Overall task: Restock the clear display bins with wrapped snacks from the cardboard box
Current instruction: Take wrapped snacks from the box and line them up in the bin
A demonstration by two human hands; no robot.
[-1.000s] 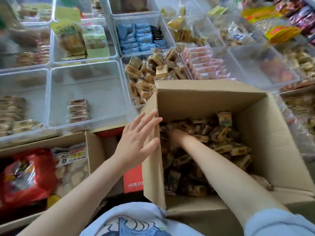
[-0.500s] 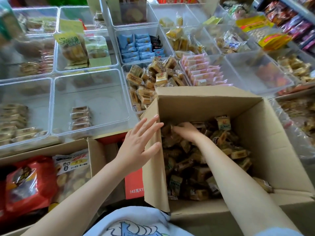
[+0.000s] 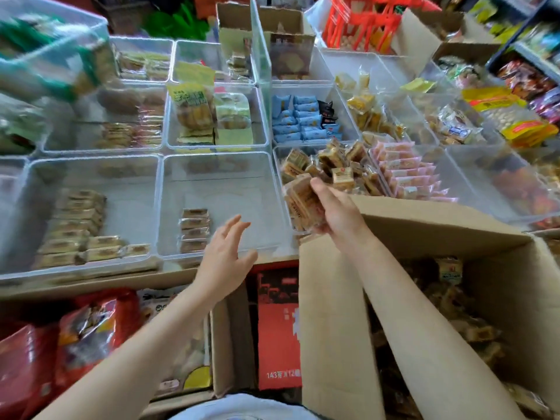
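My right hand [image 3: 336, 207] is raised above the far left corner of the cardboard box [image 3: 424, 225], shut on a handful of brown wrapped snacks [image 3: 301, 201]. It hovers at the near edge of a clear bin [image 3: 277, 153] heaped with the same snacks [image 3: 333, 165]. More of these snacks fill the box bottom [image 3: 454, 301]. My left hand [image 3: 225, 256] is open, fingers spread, off the box and in front of a nearly bare clear bin [image 3: 218, 177] holding a short stack of wrapped bars [image 3: 194, 228].
Clear bins cover the shelf: pink packets [image 3: 406, 171], blue packets [image 3: 298, 119], green-yellow packs [image 3: 209, 116], tan bars [image 3: 75, 225]. Below the shelf sit a red carton [image 3: 278, 325] and an open box with red bags [image 3: 88, 334].
My right hand came up out of the box with a handful of snacks and moved to the brown-snack bin. My left hand let go of the box flap and drifted left.
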